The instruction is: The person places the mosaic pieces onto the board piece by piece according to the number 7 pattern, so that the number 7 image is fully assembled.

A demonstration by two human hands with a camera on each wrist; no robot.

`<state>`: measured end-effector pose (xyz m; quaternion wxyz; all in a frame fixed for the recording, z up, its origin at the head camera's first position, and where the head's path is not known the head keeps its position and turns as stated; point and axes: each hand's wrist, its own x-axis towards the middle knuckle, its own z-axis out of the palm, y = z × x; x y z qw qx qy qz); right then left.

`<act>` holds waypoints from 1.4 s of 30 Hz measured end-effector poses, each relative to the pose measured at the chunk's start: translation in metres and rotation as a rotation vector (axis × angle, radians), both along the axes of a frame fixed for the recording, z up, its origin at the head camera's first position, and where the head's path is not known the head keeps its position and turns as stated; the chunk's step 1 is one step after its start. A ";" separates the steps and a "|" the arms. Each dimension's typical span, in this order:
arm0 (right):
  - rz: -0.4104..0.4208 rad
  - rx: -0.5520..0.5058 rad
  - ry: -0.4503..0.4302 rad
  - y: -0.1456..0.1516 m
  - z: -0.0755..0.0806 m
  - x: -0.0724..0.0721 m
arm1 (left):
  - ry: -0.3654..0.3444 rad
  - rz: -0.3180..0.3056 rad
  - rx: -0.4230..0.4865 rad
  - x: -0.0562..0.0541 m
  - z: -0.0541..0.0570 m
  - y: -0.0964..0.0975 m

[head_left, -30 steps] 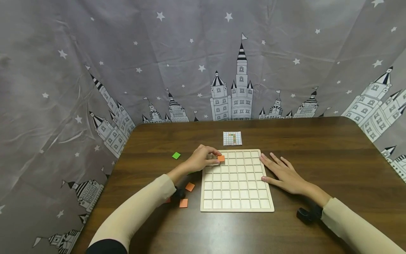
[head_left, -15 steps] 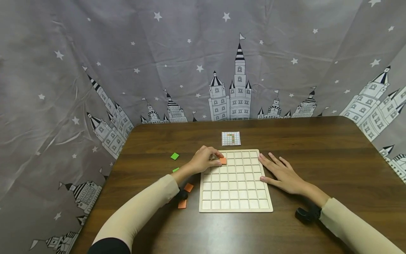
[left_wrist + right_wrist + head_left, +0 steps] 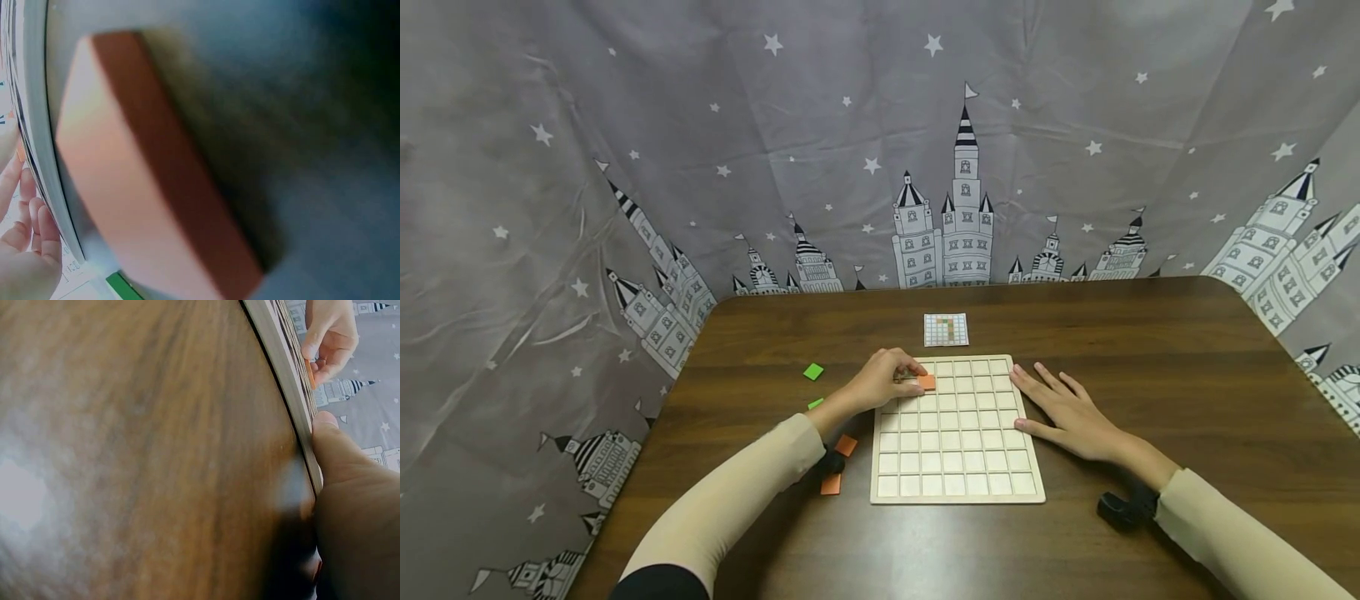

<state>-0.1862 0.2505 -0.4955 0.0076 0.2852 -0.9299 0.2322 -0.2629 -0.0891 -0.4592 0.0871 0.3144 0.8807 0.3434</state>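
A pale wooden grid board (image 3: pixel 953 502) lies in the middle of the table. My left hand (image 3: pixel 877 382) reaches over its far left part and pinches an orange square tile (image 3: pixel 927 382) between thumb and fingers, at a cell in the second row from the back. The right wrist view catches that tile (image 3: pixel 310 374) edge-on in the left hand (image 3: pixel 334 337), right at the board's surface. Along the board's right edge rests my right hand (image 3: pixel 1067 417), fingers straight and spread, the thumb lower on the same edge.
Left of the board lie green tiles (image 3: pixel 813 372) and orange tiles (image 3: pixel 846 445), partly hidden by the left arm. One orange tile (image 3: pixel 137 175) looms large in the left wrist view. Behind the board lies a small pattern card (image 3: pixel 946 330). A grey castle-print curtain (image 3: pixel 820 150) hangs behind the table.
The left hand has brought the orange tile slightly right and nearer, down onto the board's second row; over the last half second it barely moves. The right hand stays on the edge.
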 end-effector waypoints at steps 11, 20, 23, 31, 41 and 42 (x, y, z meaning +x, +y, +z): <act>0.001 -0.006 -0.009 -0.002 0.001 0.001 | -0.044 0.002 0.026 0.000 0.000 -0.005; 0.006 -0.004 0.001 -0.003 0.001 0.000 | -0.051 0.019 0.002 0.004 0.002 -0.006; 0.007 -0.003 0.002 -0.003 0.001 -0.001 | -0.041 0.010 0.011 0.004 0.003 -0.007; 0.021 -0.038 -0.072 0.001 0.003 -0.006 | -0.046 -0.026 0.031 0.004 0.008 -0.010; 0.067 -0.050 -0.133 0.010 0.007 -0.008 | -0.045 -0.003 0.030 0.002 0.013 -0.017; 0.069 -0.050 -0.133 0.011 0.007 -0.008 | -0.038 -0.004 0.030 0.002 0.014 -0.019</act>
